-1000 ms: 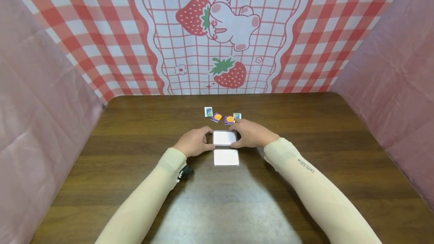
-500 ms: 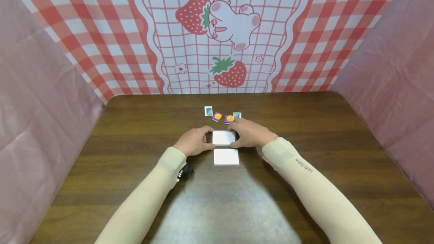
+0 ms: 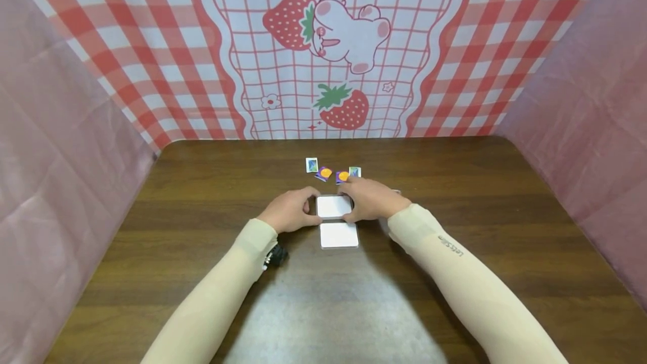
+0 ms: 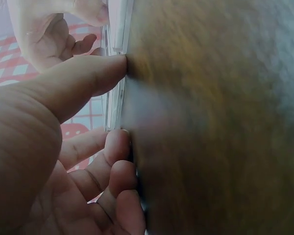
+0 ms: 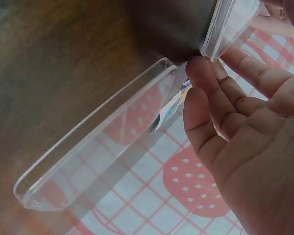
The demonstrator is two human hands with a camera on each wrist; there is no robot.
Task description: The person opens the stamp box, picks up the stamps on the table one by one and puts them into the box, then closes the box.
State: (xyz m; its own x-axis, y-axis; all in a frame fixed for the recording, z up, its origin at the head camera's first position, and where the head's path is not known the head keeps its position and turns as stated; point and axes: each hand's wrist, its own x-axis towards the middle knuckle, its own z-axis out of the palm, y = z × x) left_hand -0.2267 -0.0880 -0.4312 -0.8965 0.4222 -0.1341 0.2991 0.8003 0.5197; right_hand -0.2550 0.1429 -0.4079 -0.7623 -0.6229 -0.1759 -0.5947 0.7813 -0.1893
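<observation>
A flat clear plastic case (image 3: 333,207) with a white face lies on the table, one hand at each short end. My left hand (image 3: 288,210) holds its left end between thumb and fingers; in the left wrist view the thumb (image 4: 95,73) presses near the case's edge. At the opposite end my right hand (image 3: 371,200) pinches the case, its fingers curled around the corner in the right wrist view. A second white-faced case (image 3: 339,235) lies just nearer to me, almost touching the first. The right thumb is mostly cut off in the right wrist view.
Several small picture cards, such as a purple and orange one (image 3: 324,173) and a white-edged one (image 3: 311,165), lie behind the case. A clear shallow plastic box or lid (image 5: 95,139) sits beyond the right hand. A checked cloth (image 3: 349,111) hangs at the table's back edge.
The held case has slid very slightly left relative to the nearer one, and my right hand and forearm shifted left with it. The corner of a clear object now shows behind the right wrist.
</observation>
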